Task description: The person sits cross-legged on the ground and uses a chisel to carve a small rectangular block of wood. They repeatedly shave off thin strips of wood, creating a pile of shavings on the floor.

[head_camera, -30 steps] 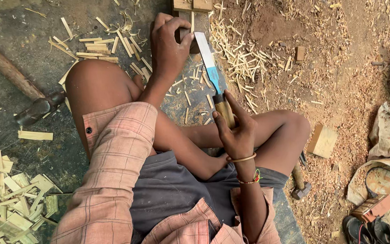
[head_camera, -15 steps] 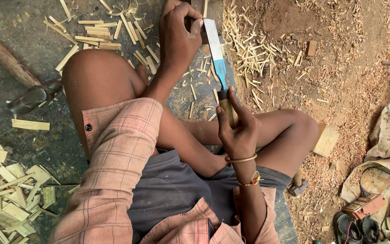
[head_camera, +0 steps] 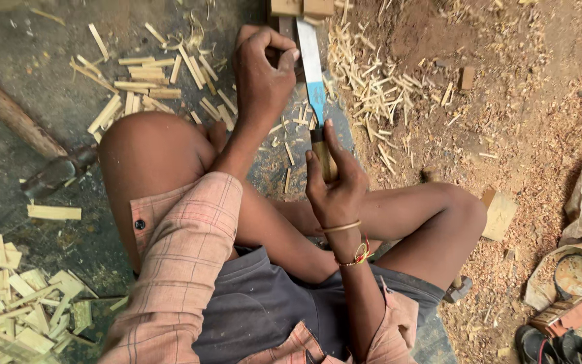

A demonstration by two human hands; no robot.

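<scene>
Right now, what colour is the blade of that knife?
The knife blade is silvery steel with a light blue patch near the handle, clearest in the head view.

The knife (head_camera: 314, 94) is long and flat-bladed, with pale bare steel toward the tip, a light blue patch lower down and a light wooden handle. It points away from the person, lying almost straight up the view with the tip at the far end. The right hand (head_camera: 335, 185) wraps the handle, the forefinger stretched along it toward the blade. The stick (head_camera: 285, 27) is a narrow, dark wooden strip, pinched upright in the fingers of the left hand (head_camera: 261, 74), most of it hidden by them. The blade's edge runs right beside the stick, touching or nearly so.
</scene>
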